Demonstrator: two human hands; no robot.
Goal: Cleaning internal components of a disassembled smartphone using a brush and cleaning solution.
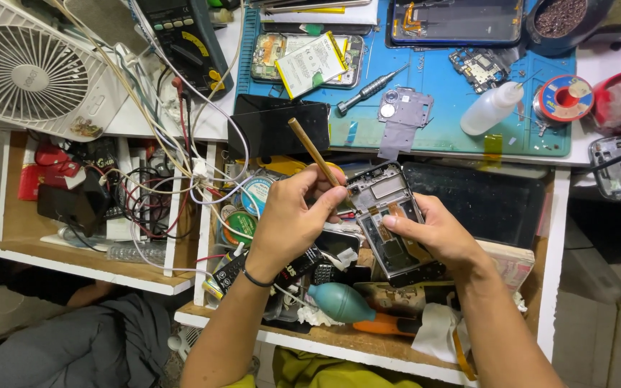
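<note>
My left hand [292, 219] grips a thin wooden-handled brush or stick [312, 151], its lower end pressed against the top left corner of an opened phone frame [389, 215]. My right hand [436, 233] holds that phone frame from the right, thumb resting on its exposed inside. The frame is tilted over an open drawer. A thin black band circles my left wrist.
A blue work mat [440, 122] carries a screwdriver [368, 90], a grey metal shield plate [400, 115], a white squeeze bottle [490, 108], a solder reel [566, 97] and another opened phone [303, 57]. A white fan [30, 68], a multimeter [181, 36], tangled cables [159, 194] and a teal air blower [339, 302] lie around.
</note>
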